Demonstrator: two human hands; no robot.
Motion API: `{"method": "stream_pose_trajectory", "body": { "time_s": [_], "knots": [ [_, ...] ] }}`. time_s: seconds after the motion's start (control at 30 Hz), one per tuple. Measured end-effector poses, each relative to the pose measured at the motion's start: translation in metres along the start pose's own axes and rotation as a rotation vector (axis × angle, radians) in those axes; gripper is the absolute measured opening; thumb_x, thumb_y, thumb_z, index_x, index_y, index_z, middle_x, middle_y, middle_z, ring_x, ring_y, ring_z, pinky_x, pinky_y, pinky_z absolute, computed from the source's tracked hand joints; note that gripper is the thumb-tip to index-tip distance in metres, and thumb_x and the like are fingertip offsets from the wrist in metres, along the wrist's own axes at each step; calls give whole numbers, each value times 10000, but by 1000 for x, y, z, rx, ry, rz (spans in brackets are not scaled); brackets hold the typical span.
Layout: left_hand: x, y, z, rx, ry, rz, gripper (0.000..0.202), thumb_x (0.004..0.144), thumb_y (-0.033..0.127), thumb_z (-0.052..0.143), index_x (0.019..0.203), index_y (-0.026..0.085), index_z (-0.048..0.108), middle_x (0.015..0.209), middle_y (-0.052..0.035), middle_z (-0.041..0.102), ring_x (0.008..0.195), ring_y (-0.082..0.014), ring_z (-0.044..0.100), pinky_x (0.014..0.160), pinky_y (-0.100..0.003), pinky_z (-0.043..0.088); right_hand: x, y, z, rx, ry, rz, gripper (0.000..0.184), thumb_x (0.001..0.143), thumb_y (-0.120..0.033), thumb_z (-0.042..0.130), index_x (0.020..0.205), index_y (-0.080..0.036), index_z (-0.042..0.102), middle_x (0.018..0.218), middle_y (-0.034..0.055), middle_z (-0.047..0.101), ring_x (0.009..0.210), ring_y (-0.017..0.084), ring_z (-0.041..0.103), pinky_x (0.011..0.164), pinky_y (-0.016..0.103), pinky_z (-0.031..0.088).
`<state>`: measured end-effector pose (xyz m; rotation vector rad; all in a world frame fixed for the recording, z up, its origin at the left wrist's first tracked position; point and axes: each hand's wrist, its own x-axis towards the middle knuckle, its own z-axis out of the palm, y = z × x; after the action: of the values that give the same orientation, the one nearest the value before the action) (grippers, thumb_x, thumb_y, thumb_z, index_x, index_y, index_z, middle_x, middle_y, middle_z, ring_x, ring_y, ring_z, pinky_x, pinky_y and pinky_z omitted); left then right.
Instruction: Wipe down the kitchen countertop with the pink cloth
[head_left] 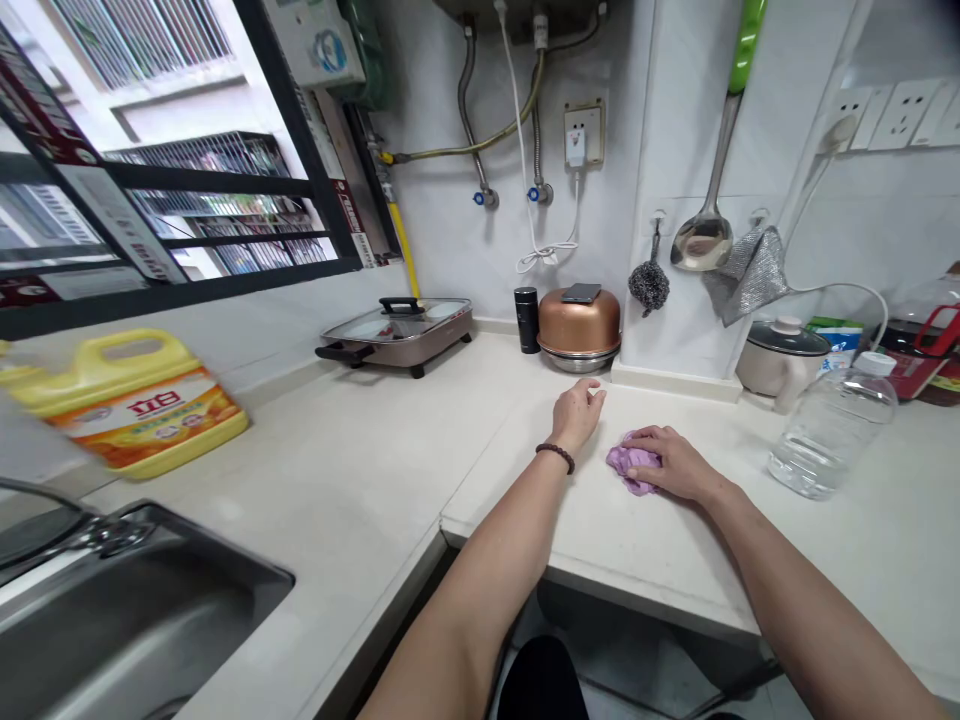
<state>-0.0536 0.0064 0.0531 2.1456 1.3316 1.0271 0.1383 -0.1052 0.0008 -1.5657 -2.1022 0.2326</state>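
Observation:
A crumpled purple cloth [628, 460] lies on the white countertop [360, 430]. My right hand [671, 462] presses down on it, fingers over its top and thumb along the near side. To its left, my left hand [577, 412] is held over the counter with nothing in it, the fingers loosely bent and thumb a little apart. A dark beaded bracelet [556, 456] circles that wrist. Just beyond it sits a copper-coloured domed lid on a metal bowl [579, 322], a phone [582, 293] lying on top.
A black bottle [527, 320] and an electric pan [401, 335] stand along the wall. A yellow detergent jug [142, 405] is by the sink [142, 610] at left. At right are a clear plastic bottle [832, 430] and a small pot [780, 360]. A ladle [705, 235] hangs above.

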Motion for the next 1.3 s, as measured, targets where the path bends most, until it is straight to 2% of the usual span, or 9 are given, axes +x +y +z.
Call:
{"method": "stream_pose_trajectory", "body": {
  "time_s": [0.2,0.33,0.47,0.6,0.83,0.97,1.13,1.2,1.3],
  "knots": [
    [0,0,-1,85,-40,21,309,1014,267,601,1299,207,702,959,-45,781,977,-210,722,913,-288,497,16,-12,14,-360,8,200,388,1069,-364,449,1331,-227,701,1319,141,667,1155,315,571,1013,435,461],
    [-2,-2,-3,86,-66,1,288,1011,258,596,1267,217,720,966,-46,792,983,-214,727,906,-291,501,23,25,-9,-423,50,525,446,1079,-337,366,1403,-243,657,1463,124,613,1280,316,553,1058,438,451],
    [-2,1,-7,85,-65,20,288,1009,251,591,1260,217,730,966,-47,799,976,-219,729,900,-292,498,24,67,-42,-463,115,762,494,1058,-304,327,1387,-176,672,1399,207,643,1257,365,593,1033,524,473],
    [-3,10,-12,89,-41,72,263,1035,287,548,1177,251,767,931,-35,797,941,-220,726,856,-290,492,46,73,-35,-508,159,898,477,1004,-242,384,1343,-114,693,1356,274,640,1269,407,581,1000,572,475],
    [-6,16,-16,141,-42,79,264,1044,342,541,1072,293,799,898,-19,798,923,-223,728,794,-276,466,85,54,1,-470,123,717,526,1058,-349,363,1470,-136,612,1495,261,546,1379,418,501,1108,609,370],
    [-5,15,-13,180,-41,72,266,1040,328,543,1093,285,801,957,-32,811,969,-229,731,818,-278,468,84,28,10,-390,17,441,481,1078,-348,407,1490,-196,603,1578,153,520,1465,298,446,1225,479,291],
    [0,5,-10,195,-34,17,280,1035,334,536,1102,274,801,986,-39,815,974,-222,729,810,-273,473,84,-19,50,-285,-75,124,445,1104,-420,425,1495,-299,599,1587,37,537,1472,219,440,1240,382,297],
    [1,0,-9,200,-34,-5,293,1038,348,530,1107,268,803,997,-46,814,971,-222,728,799,-274,472,78,-23,54,-265,-82,99,472,1109,-443,410,1533,-301,559,1631,43,482,1503,240,404,1249,418,293],
    [2,-6,-9,215,-39,-19,301,1038,358,531,1118,266,807,1000,-53,810,976,-222,725,794,-272,469,58,0,34,-293,-88,207,494,1120,-450,358,1558,-297,530,1665,49,432,1551,253,341,1274,468,256]
  ]
}}
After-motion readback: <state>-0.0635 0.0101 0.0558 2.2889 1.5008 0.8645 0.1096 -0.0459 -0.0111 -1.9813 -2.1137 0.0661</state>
